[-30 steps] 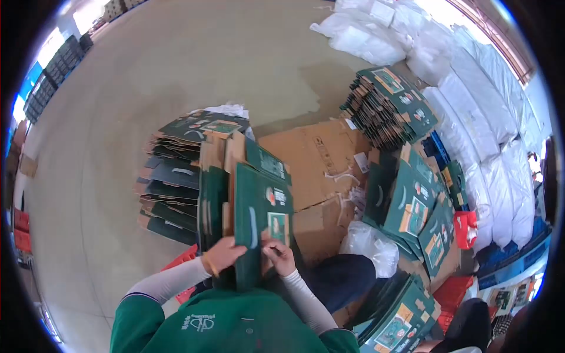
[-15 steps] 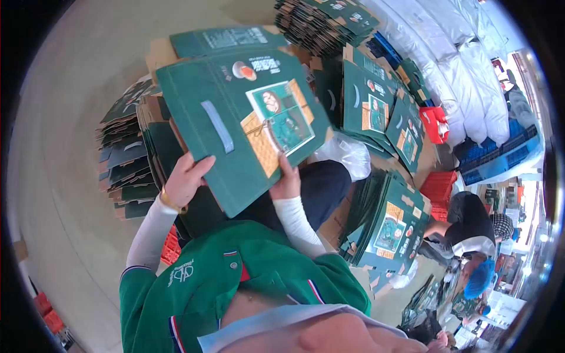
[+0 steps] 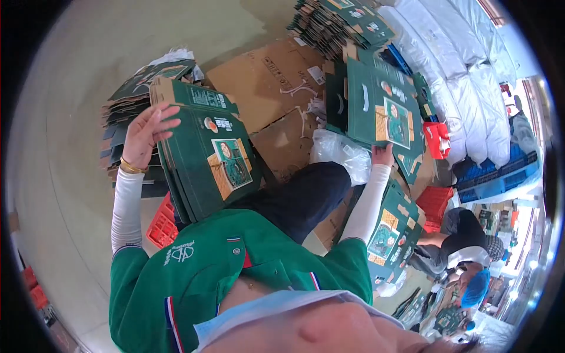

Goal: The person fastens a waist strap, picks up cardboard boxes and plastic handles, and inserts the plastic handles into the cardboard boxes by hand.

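Observation:
My left hand [image 3: 144, 135] is open, fingers stretched out, beside the upper left of a pile of flattened green cartons [image 3: 203, 159] by my lap. The top carton shows a printed food picture and white lettering. On the other side of my knee, my right hand [image 3: 382, 155] grips the near edge of another flat green carton [image 3: 372, 109] with a pale handle strip. That carton leans on a pile of similar ones. My right fingertips are partly hidden at its edge.
More flattened cartons are stacked at far left [image 3: 126, 109], at the back [image 3: 347, 26] and near my right elbow [image 3: 385, 235]. Brown cardboard [image 3: 265, 82] lies on the floor. A clear plastic bag [image 3: 338, 154] sits by my knee. A person in a blue cap [image 3: 475, 288] is at right.
Both hands held up a flat carton before; it is no longer held up. My left hand has opened and moved up and left. My right hand has moved right to another carton.

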`<action>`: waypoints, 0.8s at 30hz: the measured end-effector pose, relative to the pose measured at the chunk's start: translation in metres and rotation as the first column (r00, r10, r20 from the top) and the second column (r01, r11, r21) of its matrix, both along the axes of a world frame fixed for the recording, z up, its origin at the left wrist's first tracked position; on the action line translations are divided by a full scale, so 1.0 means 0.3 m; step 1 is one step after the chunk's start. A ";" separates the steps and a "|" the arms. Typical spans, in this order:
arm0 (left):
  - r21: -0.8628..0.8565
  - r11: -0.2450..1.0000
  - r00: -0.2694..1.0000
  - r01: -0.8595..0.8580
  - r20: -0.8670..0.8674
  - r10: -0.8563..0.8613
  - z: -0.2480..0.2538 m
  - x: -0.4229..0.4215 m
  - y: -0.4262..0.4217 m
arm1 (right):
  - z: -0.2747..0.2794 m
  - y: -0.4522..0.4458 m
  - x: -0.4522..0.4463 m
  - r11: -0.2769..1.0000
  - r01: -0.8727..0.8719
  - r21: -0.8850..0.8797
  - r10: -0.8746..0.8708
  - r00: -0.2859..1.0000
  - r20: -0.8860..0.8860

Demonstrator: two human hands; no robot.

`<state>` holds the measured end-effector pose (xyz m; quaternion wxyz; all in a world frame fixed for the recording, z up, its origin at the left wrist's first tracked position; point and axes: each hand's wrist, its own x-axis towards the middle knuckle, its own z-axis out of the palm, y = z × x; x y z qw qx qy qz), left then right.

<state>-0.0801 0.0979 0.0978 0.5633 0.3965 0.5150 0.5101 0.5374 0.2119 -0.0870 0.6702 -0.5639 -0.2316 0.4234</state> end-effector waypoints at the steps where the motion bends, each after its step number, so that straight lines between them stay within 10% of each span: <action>1: 0.028 0.999 0.999 -0.031 -0.005 0.031 0.007 -0.015 -0.001 | 0.030 0.012 -0.007 0.988 -0.007 -0.155 -0.068 0.879 -0.471; 6: 0.193 0.961 0.971 -0.198 -0.096 0.220 0.087 -0.101 -0.034 | 0.061 0.030 -0.147 0.999 -0.030 -0.034 0.032 0.997 0.070; 10: 0.387 0.878 0.928 -0.284 -0.118 0.352 0.205 -0.191 -0.072 | 0.263 0.030 -0.313 0.966 -0.194 0.171 0.075 0.845 0.530; 18: 0.843 0.528 0.869 0.104 -0.336 0.364 0.469 -0.119 -0.152 | 0.865 -0.096 -0.625 0.722 -0.413 0.555 0.058 0.835 0.546; 24: 0.919 0.329 0.874 0.216 -0.332 0.355 0.601 -0.004 -0.130 | 1.139 -0.217 -0.685 0.211 -0.517 0.830 -0.143 0.823 0.549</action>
